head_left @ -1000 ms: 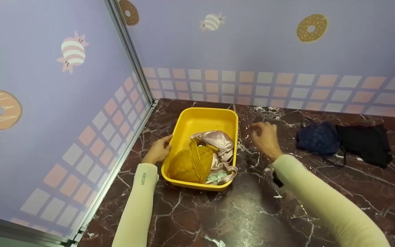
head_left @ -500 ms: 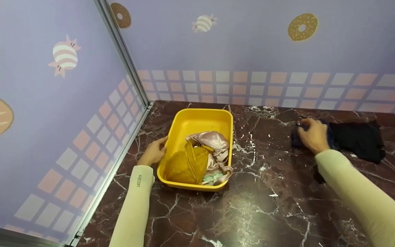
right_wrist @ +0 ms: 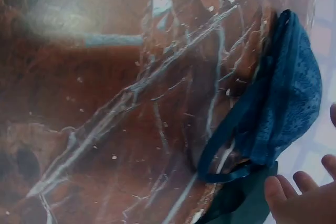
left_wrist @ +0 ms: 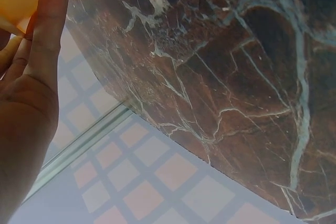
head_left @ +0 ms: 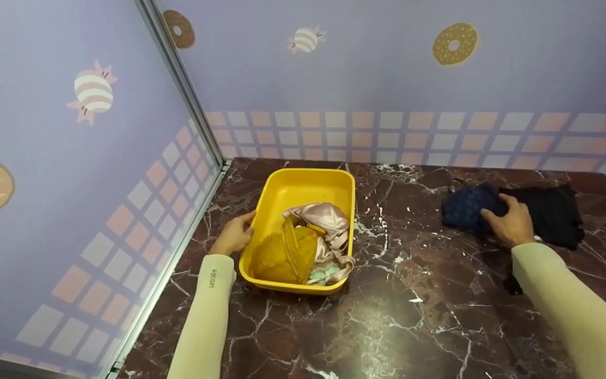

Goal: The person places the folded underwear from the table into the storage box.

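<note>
In the head view, my left hand (head_left: 233,234) holds the left rim of a yellow plastic bin (head_left: 308,175); the left wrist view shows its fingers against the bin's wall. Inside the bin lie a mustard-yellow bra (head_left: 283,255), a pink satin bra (head_left: 324,215) and a small mint-green piece of cloth (head_left: 324,273). My right hand (head_left: 514,222) is at the right edge of a navy lace bra (head_left: 468,208), thumb and fingers apart. From the right wrist, the navy bra (right_wrist: 294,90) shows with its strap looped on the table, the fingertips just beside it.
A black garment (head_left: 553,216) lies flat to the right of the navy bra, partly behind my right hand. The dark red marbled table (head_left: 387,316) meets a purple patterned wall (head_left: 376,79) at the back and another panel (head_left: 71,173) at the left.
My right hand has moved right, from beside the bin, across the navy bra to its right edge. The left hand stays at the bin. The head view has shifted slightly.
</note>
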`<state>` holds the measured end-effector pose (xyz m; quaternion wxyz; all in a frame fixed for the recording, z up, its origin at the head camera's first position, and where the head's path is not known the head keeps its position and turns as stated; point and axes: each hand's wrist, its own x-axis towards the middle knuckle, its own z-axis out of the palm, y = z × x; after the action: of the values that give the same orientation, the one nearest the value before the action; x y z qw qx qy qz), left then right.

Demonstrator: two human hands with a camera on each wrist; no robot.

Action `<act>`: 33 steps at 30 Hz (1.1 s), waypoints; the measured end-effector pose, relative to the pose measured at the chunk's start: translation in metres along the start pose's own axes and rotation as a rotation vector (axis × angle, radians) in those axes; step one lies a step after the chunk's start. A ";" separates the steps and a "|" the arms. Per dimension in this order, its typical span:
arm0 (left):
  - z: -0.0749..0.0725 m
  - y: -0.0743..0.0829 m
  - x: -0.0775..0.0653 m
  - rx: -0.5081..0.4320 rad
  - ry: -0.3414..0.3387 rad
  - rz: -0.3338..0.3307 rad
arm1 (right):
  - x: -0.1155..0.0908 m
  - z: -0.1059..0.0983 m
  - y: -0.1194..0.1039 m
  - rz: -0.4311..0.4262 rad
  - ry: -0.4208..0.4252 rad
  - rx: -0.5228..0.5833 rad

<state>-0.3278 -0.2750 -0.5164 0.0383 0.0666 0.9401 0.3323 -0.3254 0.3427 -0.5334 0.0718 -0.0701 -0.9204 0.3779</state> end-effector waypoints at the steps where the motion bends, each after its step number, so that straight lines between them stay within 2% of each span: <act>1: 0.000 0.000 0.000 0.005 0.003 0.004 | 0.001 0.002 0.001 0.003 -0.022 -0.003; 6: 0.000 -0.001 -0.001 0.014 0.016 0.002 | 0.006 0.012 0.002 0.035 -0.088 -0.007; 15: 0.000 -0.001 -0.004 -0.023 0.007 -0.010 | 0.013 0.026 0.000 0.070 -0.126 -0.014; 26: 0.005 0.001 -0.001 -0.014 0.019 -0.014 | 0.016 0.034 0.004 0.145 -0.119 -0.073; 33: 0.002 -0.003 -0.002 0.009 0.037 0.017 | 0.017 0.045 0.009 0.090 -0.053 -0.036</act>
<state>-0.3258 -0.2767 -0.5198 0.0177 0.0685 0.9416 0.3293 -0.3501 0.3207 -0.5700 0.0294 -0.1026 -0.9246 0.3657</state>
